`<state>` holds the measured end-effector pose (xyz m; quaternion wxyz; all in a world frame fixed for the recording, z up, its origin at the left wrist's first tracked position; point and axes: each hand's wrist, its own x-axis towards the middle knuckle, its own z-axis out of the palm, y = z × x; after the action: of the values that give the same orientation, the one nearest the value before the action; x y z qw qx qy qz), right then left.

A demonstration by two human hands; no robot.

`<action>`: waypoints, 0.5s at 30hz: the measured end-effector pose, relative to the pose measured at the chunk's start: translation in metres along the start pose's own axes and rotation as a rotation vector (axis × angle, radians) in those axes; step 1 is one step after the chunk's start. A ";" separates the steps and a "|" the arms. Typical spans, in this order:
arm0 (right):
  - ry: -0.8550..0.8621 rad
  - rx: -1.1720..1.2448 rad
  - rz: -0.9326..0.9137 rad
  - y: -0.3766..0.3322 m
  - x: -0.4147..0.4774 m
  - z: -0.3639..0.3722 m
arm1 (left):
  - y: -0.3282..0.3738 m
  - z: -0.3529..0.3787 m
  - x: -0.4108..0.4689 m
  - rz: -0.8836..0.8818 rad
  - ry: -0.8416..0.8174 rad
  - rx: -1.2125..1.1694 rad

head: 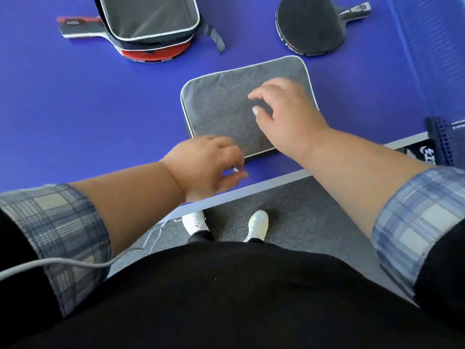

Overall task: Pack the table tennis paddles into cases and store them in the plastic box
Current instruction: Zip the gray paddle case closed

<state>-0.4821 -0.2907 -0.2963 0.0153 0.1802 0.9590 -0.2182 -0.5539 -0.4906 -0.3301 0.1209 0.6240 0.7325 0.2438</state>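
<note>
A grey felt paddle case (pixel 221 107) with white piping lies flat on the blue table (pixel 75 109), close to the near edge. My right hand (pixel 289 117) is over its right half, fingers spread and bent, fingertips at the fabric. My left hand (pixel 208 167) is at the case's near left corner, blurred, fingers loosely curled with nothing visible between them. Farther back, a black case (pixel 151 18) lies on top of a red paddle (pixel 153 52) whose handle sticks out to the left. A black paddle (pixel 309 26) lies alone at the back right. No plastic box is in view.
The table's white near edge (pixel 276 182) runs diagonally just behind my hands. A black net post with blue netting (pixel 442 139) stands at the right edge. Grey carpet (pixel 314 210) and my white shoes show below the table.
</note>
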 end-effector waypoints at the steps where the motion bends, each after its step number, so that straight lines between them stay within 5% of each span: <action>1: -0.016 -0.062 -0.053 0.003 0.012 0.004 | 0.010 0.005 -0.006 -0.013 -0.094 0.010; 5: -0.191 -0.288 -0.209 0.010 0.035 0.031 | 0.032 0.040 -0.016 -0.558 -0.409 -0.018; 8: -0.212 -0.420 -0.276 0.020 0.031 0.047 | 0.033 0.057 -0.020 -0.862 -0.285 -0.131; 15: -0.154 -0.419 -0.312 0.028 0.031 0.054 | 0.046 0.084 -0.017 -1.049 0.045 -0.122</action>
<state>-0.5038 -0.2797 -0.3596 0.0913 0.0060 0.9954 -0.0278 -0.4712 -0.4849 -0.3805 0.2469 0.1603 0.9333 0.2059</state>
